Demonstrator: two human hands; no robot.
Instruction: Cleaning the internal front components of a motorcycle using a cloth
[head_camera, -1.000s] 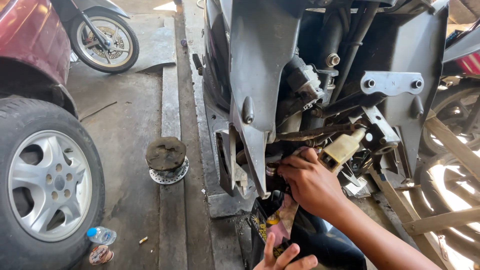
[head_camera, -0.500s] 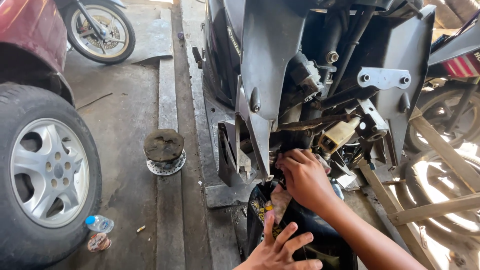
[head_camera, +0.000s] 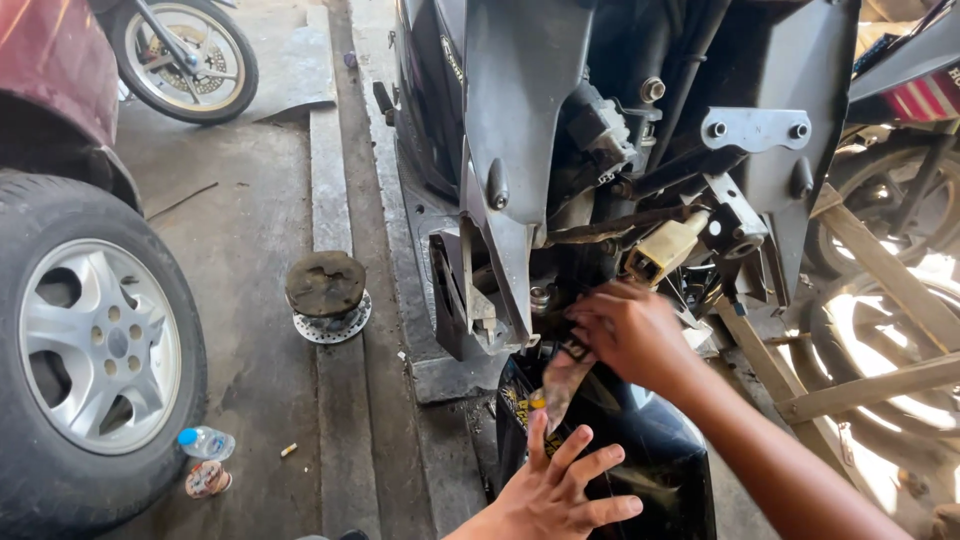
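Observation:
A stripped scooter front (head_camera: 520, 130) stands before me, its grey frame panel, wiring and a cream connector (head_camera: 665, 248) exposed. My right hand (head_camera: 630, 335) reaches under the frame, fingers closed around the top of a brownish tool handle (head_camera: 562, 380) that hangs down toward the fender. The left hand (head_camera: 560, 490) lies with fingers spread on the black front fender (head_camera: 650, 450), just below the tool, holding nothing.
A car wheel (head_camera: 95, 350) fills the left side, with a small plastic bottle (head_camera: 205, 442) and a cup on the concrete by it. A round brake disc part (head_camera: 327, 290) sits on the floor. Another motorcycle wheel (head_camera: 190, 55) is at the back; wooden slats (head_camera: 880, 300) lie to the right.
My left hand has come up into view and spread its fingers on the fender. My right hand stays under the frame on the tool.

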